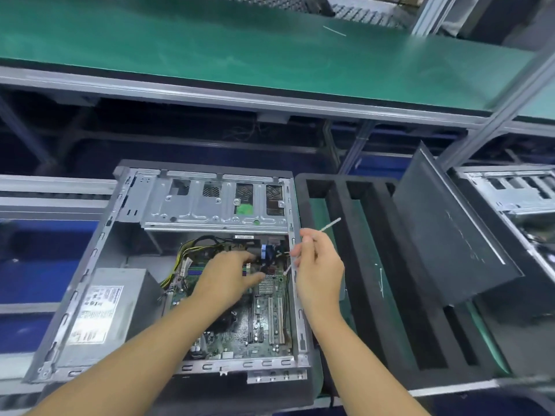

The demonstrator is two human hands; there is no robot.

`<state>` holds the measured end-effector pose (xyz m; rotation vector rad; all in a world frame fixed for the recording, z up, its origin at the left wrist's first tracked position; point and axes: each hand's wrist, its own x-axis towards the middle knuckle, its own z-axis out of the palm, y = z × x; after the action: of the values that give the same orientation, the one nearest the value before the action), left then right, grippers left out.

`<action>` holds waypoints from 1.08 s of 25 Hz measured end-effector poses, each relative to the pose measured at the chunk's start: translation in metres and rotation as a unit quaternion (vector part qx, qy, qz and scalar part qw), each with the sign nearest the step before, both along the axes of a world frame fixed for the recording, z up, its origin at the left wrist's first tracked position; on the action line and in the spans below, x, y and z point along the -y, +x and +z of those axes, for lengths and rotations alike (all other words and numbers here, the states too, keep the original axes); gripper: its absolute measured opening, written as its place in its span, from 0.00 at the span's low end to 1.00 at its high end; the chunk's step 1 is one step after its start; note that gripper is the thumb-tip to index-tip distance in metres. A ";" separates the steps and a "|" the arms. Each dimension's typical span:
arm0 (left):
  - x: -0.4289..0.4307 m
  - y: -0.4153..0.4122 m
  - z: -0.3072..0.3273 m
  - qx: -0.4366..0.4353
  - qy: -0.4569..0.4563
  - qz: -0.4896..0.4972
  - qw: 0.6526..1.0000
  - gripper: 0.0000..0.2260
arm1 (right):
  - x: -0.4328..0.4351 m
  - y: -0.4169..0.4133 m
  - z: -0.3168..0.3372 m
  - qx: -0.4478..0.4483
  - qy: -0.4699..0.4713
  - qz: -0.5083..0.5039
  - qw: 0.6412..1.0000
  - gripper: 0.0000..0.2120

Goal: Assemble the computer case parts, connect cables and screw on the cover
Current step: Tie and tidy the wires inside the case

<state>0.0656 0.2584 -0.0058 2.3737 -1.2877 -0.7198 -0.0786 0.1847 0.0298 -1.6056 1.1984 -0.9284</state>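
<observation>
While the right hand [316, 262] pinches a thin white cable tie [330, 225] between thumb and fingertips just above the near-side rail of an open computer case [90, 265], the left hand [228, 276] reaches inside the chassis over the motherboard [270, 322]. The left hand's fingers and thumb curl toward a dark bundle of wiring beside a blue connector [264, 250]; whether they actually grip it cannot be told. The tie slants through the right hand, its upper end pointing away past the knuckles and its lower tip ending just above the board, close to the left thumb. Yellow and black cables [186, 250] loop just beyond the left hand's wrist side, and a grey power supply [111, 304] with a white label sits farther out on that same side. Ahead of both hands, a metal drive cage [216, 202] spans the far end of the case. On the outer side of the right hand lies a black foam tray [375, 265] with long slots, and beyond it a dark side cover [450, 235] leans tilted, well apart from the case. A second open chassis [510, 193] stands past the cover. Far ahead of the hands, a green-topped bench [210, 49] carries another white tie [334, 30].
</observation>
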 end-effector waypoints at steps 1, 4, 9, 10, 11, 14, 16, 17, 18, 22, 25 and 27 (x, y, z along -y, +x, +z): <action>0.003 -0.002 -0.003 -0.035 0.006 -0.012 0.999 0.28 | -0.003 0.001 0.001 -0.007 -0.004 -0.005 1.000 0.09; 0.012 -0.004 -0.014 -0.138 -0.024 -0.031 0.990 0.28 | -0.008 0.002 0.005 -0.010 0.008 -0.038 0.999 0.09; 0.028 -0.002 -0.026 -0.277 -0.040 0.023 0.960 0.07 | -0.014 0.001 0.011 -0.004 0.033 -0.051 0.998 0.11; 0.031 -0.004 -0.026 -0.297 -0.038 0.042 0.953 0.06 | -0.016 0.001 0.011 -0.004 0.035 -0.049 0.998 0.11; 0.032 -0.004 -0.027 -0.290 -0.031 0.039 0.956 0.06 | -0.018 0.000 0.013 -0.008 0.035 -0.046 0.998 0.11; 0.028 0.003 -0.026 -0.177 -0.005 -0.043 0.983 0.18 | -0.019 -0.002 0.017 -0.076 0.036 -0.015 0.996 0.09; 0.023 0.009 -0.024 -0.134 0.000 -0.067 0.989 0.21 | -0.016 -0.005 0.024 -0.186 0.046 0.035 0.981 0.06; 0.021 0.011 -0.025 -0.133 -0.002 -0.069 0.989 0.21 | -0.015 -0.005 0.028 -0.260 0.053 0.068 0.962 0.06; 0.020 0.012 -0.025 -0.139 -0.013 -0.070 0.988 0.19 | -0.016 -0.004 0.031 -0.340 0.058 0.101 0.933 0.06; 0.018 0.013 -0.024 -0.251 -0.020 0.021 0.968 0.16 | -0.032 0.012 0.043 -0.527 0.053 0.166 0.832 0.04; 0.017 0.016 -0.029 -0.317 -0.038 0.053 0.946 0.10 | -0.039 0.026 0.039 -0.572 0.049 0.196 0.795 0.09; 0.012 0.024 -0.031 -0.289 -0.023 0.034 0.956 0.11 | -0.038 0.031 0.030 -0.576 0.055 0.202 0.790 0.12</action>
<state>0.0892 0.2464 -0.0363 1.9367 -0.9476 -1.2286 -0.0472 0.2231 0.0593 -2.2577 1.4969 0.5481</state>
